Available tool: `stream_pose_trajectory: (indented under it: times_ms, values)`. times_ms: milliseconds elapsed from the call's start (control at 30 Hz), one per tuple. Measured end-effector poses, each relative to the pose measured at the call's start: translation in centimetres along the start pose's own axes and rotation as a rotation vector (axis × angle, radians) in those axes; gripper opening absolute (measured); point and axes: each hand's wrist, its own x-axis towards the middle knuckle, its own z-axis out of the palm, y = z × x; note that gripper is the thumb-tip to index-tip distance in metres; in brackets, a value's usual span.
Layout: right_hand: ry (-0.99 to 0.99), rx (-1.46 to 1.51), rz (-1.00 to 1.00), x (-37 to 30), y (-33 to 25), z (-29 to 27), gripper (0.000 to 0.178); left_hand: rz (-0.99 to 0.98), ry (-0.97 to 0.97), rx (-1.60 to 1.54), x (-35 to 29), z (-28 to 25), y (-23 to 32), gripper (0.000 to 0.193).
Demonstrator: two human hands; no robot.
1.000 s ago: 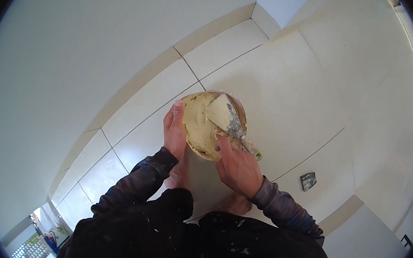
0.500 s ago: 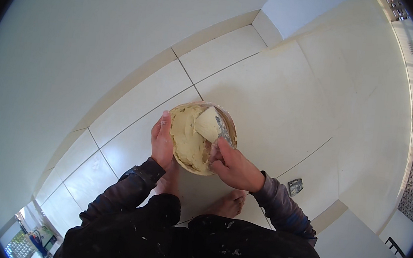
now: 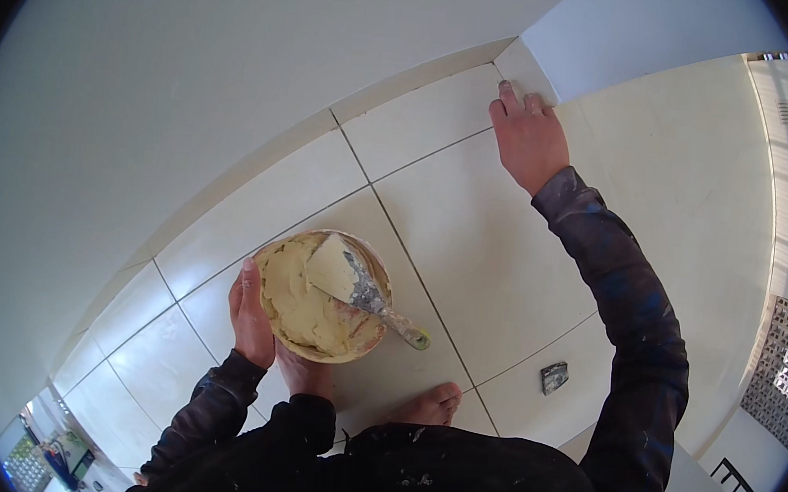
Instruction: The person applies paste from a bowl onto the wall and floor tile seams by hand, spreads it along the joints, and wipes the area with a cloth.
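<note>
My left hand (image 3: pixel 252 322) grips the left side of a round bucket (image 3: pixel 368 341), its thumb at the rim. Thick cream-coloured putty (image 3: pixel 296 298) fills much of the bucket. A putty knife (image 3: pixel 363 292) rests on top, its blade coated in putty and its smeared handle sticking out over the right rim; neither hand touches it. My right hand (image 3: pixel 530 141) reaches far forward to the tile skirting (image 3: pixel 530 67) at the wall corner. Its fingers are spread and hold nothing visible; whether the fingertips touch the skirting I cannot tell.
A dark, putty-stained flat piece (image 3: pixel 553 377) lies on the tiled floor (image 3: pixel 435 212), right of my bare foot (image 3: pixel 435 407). A pale wall (image 3: pixel 173 82) with skirting runs along the left. Another wall (image 3: pixel 622 40) juts out at the far end.
My right hand has let go of the putty knife, leaving it in the bucket, and stretched forward to the corner. My left hand and the bucket have shifted left and nearer in view.
</note>
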Motion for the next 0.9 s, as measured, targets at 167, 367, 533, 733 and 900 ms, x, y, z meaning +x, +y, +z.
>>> stream_pose_trajectory:
  times_ms: [167, 367, 533, 733, 900]
  values:
    - [-0.216, -0.198, -0.003, 10.3, -1.9, 4.2, 0.03, 0.032, 0.047, 0.083, 7.5, -2.4, 2.4, 0.059]
    - [-0.351, -0.331, -0.026, 12.0, -0.1, 8.4, 0.034, 0.007, 0.016, 0.125, 10.2, 0.7, 0.9, 0.061]
    - [-0.36, -0.329, -0.047, 9.8, -0.1, 9.9, 0.033, -0.002, -0.002, 0.106, 10.1, 2.0, -0.5, 0.061]
    - [-0.394, -0.15, 0.025, 7.6, -1.9, 7.6, 0.024, -0.007, -0.03, 0.104, 10.5, -0.4, 1.5, 0.062]
    - [-0.36, -0.008, 0.043, 8.3, 0.1, 6.9, 0.021, 0.011, -0.023, 0.128, 10.0, 0.6, 2.9, 0.063]
